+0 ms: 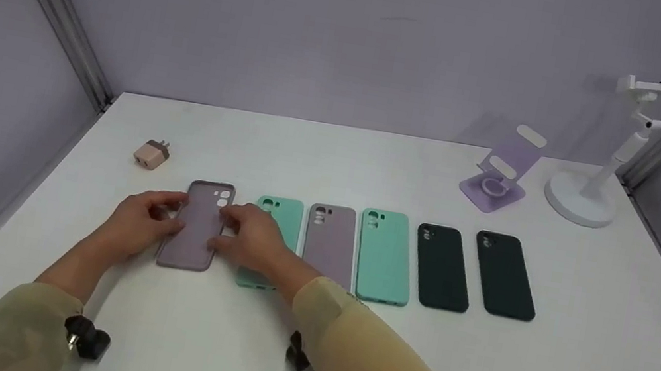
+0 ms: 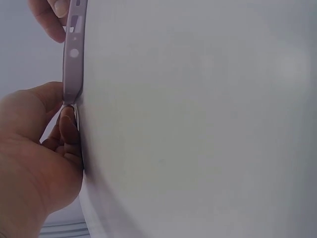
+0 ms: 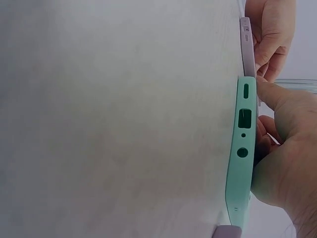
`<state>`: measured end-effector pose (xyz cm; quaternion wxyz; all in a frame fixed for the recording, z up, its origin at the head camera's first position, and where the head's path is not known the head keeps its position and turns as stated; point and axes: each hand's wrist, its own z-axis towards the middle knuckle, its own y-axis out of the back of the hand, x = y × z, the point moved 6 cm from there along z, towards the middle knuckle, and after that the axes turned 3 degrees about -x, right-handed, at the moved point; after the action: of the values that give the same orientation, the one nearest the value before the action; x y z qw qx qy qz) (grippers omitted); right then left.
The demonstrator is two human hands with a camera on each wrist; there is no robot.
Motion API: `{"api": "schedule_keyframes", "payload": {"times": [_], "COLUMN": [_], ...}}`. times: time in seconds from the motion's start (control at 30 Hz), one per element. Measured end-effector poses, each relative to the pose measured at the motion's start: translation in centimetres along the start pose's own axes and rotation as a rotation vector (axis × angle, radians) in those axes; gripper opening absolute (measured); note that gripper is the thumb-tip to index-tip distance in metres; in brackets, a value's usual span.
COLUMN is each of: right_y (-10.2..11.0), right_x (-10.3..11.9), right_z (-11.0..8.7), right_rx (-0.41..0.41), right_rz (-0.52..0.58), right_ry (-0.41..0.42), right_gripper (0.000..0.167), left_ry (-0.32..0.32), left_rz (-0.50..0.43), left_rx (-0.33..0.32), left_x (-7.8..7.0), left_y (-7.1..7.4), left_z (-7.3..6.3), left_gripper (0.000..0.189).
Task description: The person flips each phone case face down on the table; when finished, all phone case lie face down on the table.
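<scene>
A mauve phone case (image 1: 198, 230) lies at the left end of a row of phone cases, its hollow inner side facing up. My left hand (image 1: 139, 224) holds its left edge between thumb and fingers. At its right edge, my right hand (image 1: 255, 237) grips with thumb and forefinger, the wrist passing over a mint green phone case (image 1: 292, 213). In the left wrist view, the left hand (image 2: 39, 144) meets the lower corner of the mauve case (image 2: 73, 64). In the right wrist view, the right hand (image 3: 292, 134) is behind the mint case's end (image 3: 240, 163).
Rightward in the row lie another mauve case (image 1: 330, 246), a second mint case (image 1: 385, 258) and two black cases (image 1: 443, 268). A plug charger (image 1: 152, 154) sits at the back left. A purple phone stand (image 1: 500, 174) and a white stand (image 1: 583, 201) occupy the back right.
</scene>
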<state>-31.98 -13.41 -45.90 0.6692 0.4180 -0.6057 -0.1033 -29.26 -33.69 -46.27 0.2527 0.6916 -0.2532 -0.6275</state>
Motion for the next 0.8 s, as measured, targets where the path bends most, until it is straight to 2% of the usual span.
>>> {"api": "schedule_keyframes", "payload": {"times": [0.2,0.5,0.8], "right_y": [-0.2,0.2,0.4], "right_x": [0.3,0.3,-0.1], "right_z": [0.0,0.0,0.0], "right_rx": [0.008,0.016,0.004], "right_rz": [0.013,-0.025,0.005], "right_ry": [0.016,0.075,0.034], "right_gripper": [0.057,0.043,0.055], "left_ry": [0.004,0.075,0.016], "left_rz": [-0.032,-0.225,-0.302], "left_rx": [-0.014,0.015,0.025], "left_x": [0.0,-1.1,-3.6], "left_y": [0.7,1.2,0.8], "left_z": [-0.3,-0.4,-0.6], "left_gripper": [0.056,0.06,0.061]}}
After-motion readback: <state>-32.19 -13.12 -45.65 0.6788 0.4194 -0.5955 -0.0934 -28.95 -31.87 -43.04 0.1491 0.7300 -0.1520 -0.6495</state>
